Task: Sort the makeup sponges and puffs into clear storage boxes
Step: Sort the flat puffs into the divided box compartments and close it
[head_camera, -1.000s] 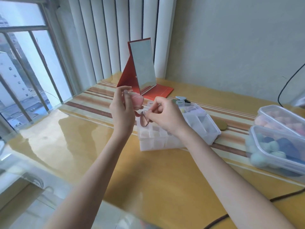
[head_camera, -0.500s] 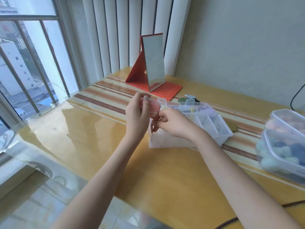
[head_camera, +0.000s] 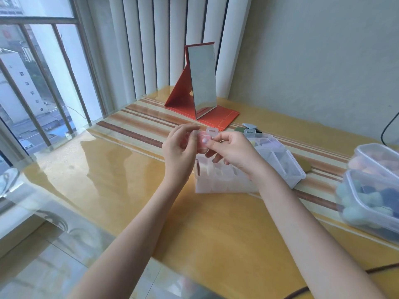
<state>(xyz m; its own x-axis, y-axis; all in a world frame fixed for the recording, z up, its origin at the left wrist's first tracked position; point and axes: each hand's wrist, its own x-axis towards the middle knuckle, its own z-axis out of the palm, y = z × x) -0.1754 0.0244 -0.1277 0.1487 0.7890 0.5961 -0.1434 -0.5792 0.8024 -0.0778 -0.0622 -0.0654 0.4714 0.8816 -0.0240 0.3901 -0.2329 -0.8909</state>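
Note:
A small pink puff (head_camera: 202, 141) is held above the near left corner of a clear divided storage box (head_camera: 278, 162) on the table. My left hand (head_camera: 180, 147) grips the puff from the left with fingers curled round it. My right hand (head_camera: 233, 151) pinches the puff from the right, its thumb on the front face. The box stands open with several compartments, some holding pale sponges. My right forearm covers part of the box.
Two clear tubs at the right edge hold sponges: a blue and green one (head_camera: 371, 201) and a pink one (head_camera: 380, 158). A red folding mirror (head_camera: 201, 83) stands behind. A green puff (head_camera: 307, 167) lies beside the box. A black cable (head_camera: 386, 130) hangs at right.
Both hands have come together on the pink puff. The right hand, which earlier held a dark loop by the box, now pinches the puff, and the loop is out of sight.

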